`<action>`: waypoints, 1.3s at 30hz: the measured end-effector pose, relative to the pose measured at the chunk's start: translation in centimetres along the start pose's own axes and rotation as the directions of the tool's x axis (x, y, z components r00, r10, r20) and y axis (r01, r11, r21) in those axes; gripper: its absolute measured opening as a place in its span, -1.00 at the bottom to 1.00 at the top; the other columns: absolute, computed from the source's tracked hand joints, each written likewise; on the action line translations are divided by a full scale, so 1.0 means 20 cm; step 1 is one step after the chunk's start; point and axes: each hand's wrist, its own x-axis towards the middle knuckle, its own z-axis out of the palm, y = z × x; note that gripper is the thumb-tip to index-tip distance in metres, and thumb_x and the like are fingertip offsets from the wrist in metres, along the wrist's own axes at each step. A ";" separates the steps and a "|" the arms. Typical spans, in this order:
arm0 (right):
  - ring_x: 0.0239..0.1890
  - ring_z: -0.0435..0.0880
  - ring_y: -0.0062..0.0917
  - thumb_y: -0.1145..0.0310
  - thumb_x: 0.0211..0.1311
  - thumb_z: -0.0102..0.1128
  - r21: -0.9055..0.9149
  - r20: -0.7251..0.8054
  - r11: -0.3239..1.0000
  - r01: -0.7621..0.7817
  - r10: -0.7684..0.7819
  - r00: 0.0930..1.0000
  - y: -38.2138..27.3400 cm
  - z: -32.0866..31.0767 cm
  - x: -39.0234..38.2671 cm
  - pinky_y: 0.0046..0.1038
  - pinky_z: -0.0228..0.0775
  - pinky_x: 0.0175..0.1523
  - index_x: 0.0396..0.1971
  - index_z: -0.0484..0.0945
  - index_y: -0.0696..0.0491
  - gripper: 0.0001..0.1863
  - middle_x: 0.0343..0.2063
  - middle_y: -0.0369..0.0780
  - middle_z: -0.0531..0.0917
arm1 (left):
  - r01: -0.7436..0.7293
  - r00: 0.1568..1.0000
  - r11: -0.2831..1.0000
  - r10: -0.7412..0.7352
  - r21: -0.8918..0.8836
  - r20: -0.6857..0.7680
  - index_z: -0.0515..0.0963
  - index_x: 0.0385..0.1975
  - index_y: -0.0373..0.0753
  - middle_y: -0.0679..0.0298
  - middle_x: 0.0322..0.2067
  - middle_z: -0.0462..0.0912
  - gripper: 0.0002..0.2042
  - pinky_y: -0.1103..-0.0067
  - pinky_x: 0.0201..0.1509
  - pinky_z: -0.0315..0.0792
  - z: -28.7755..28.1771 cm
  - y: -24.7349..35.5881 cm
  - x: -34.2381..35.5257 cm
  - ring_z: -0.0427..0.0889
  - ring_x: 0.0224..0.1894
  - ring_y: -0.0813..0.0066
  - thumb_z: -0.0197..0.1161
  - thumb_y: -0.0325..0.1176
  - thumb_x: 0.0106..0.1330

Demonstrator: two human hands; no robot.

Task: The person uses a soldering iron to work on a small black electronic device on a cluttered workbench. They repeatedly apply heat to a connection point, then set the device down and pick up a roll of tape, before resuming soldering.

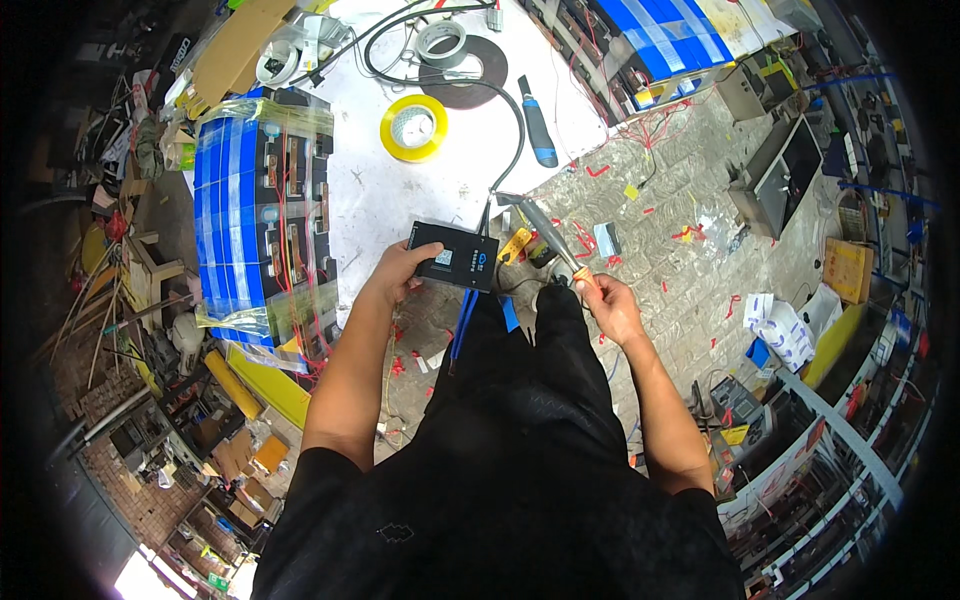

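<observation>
My left hand (405, 270) is closed on the edge of a flat black box (456, 256), thumb on its top face. Blue wires (463, 325) hang from the box's near side, and a black cable (521, 130) runs from its far side across the white tabletop (370, 200). In my right hand (612, 308) is what looks like a large soldering iron (548, 232), gripped by its orange-brown handle. Its grey metal barrel points up and left, with the bent dark tip close to the black cable, right of the box. Whether tip and cable touch, I cannot tell.
Beyond my hands lie a yellow tape roll (414, 128), a grey tape roll (440, 42) and a blue-black utility knife (538, 122). A blue-wrapped battery pack (232, 205) with red wires stands left; another blue pack (665, 38) is far right. Red scraps litter the floor (680, 190).
</observation>
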 end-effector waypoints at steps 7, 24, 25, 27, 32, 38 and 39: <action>-0.52 0.39 -0.70 0.01 0.43 0.36 -0.004 0.015 1.000 0.016 -0.016 1.000 0.04 0.00 0.00 -0.47 0.29 -0.40 -0.19 0.73 0.13 -0.58 -0.60 -0.39 0.51 | -0.002 1.000 1.000 0.002 0.012 0.015 0.64 -0.17 -0.24 0.37 -0.44 0.69 -0.62 0.69 -0.68 0.22 -0.01 0.01 -0.01 0.51 -0.62 0.65 0.62 -0.19 0.15; -0.59 0.29 -0.82 0.16 0.53 0.29 0.273 -0.032 0.947 -0.167 0.183 0.983 0.18 -0.16 -0.32 -0.60 0.11 -0.49 -0.29 0.67 0.11 -0.70 -0.60 -0.52 0.43 | -0.381 0.916 0.875 0.401 0.299 -0.005 0.69 -0.07 -0.34 0.21 -0.25 0.82 -0.73 0.53 -0.13 0.63 0.09 0.11 -0.19 0.76 -0.27 0.52 0.48 -0.42 0.28; -0.61 0.29 -0.82 0.15 0.53 0.29 0.317 -0.033 0.935 -0.160 0.179 0.983 0.21 -0.16 -0.33 -0.59 0.10 -0.52 -0.30 0.66 0.10 -0.69 -0.62 -0.51 0.44 | -0.405 0.895 0.827 0.446 0.389 -0.017 0.71 -0.07 -0.31 0.21 -0.26 0.82 -0.75 0.52 -0.12 0.61 0.14 0.14 -0.26 0.76 -0.26 0.50 0.46 -0.41 0.29; -0.63 0.29 -0.82 0.14 0.53 0.28 0.320 -0.040 0.930 -0.183 0.206 0.978 0.23 -0.18 -0.36 -0.59 0.09 -0.53 -0.33 0.65 0.09 -0.68 -0.63 -0.50 0.44 | -0.445 0.841 0.706 0.541 0.551 -0.013 0.70 0.03 -0.26 0.19 -0.25 0.80 -0.70 0.44 -0.11 0.60 0.22 0.17 -0.38 0.76 -0.19 0.33 0.39 -0.43 0.29; -0.65 0.29 -0.81 0.12 0.52 0.29 0.343 -0.034 0.920 -0.189 0.214 0.976 0.30 -0.21 -0.40 -0.58 0.08 -0.54 -0.43 0.59 0.04 -0.65 -0.66 -0.49 0.45 | -0.477 0.538 0.188 0.835 0.859 0.116 0.59 0.27 -0.18 0.04 -0.01 0.64 -0.45 0.23 0.11 0.53 0.41 0.08 -0.57 0.59 0.01 -0.07 0.30 -0.51 0.18; -0.75 0.27 -0.78 0.08 0.54 0.25 0.339 -0.040 0.913 -0.226 0.254 0.966 0.26 -0.22 -0.44 -0.58 0.04 -0.64 -0.38 0.56 0.01 -0.66 -0.72 -0.48 0.40 | -0.297 0.435 -0.037 0.884 0.954 0.170 0.59 0.28 -0.11 0.26 0.07 0.59 -0.39 0.26 -0.02 0.54 0.52 -0.15 -0.47 0.59 0.02 0.14 0.28 -0.51 0.11; -0.78 0.26 -0.77 0.06 0.55 0.23 0.329 -0.045 0.918 -0.222 0.250 0.967 0.27 -0.22 -0.44 -0.58 0.03 -0.67 -0.37 0.55 0.00 -0.65 -0.73 -0.48 0.38 | -0.296 0.463 -0.044 0.867 0.954 0.184 0.59 0.28 -0.13 0.27 0.10 0.56 -0.41 0.31 -0.05 0.52 0.53 -0.17 -0.46 0.57 0.01 0.17 0.27 -0.49 0.13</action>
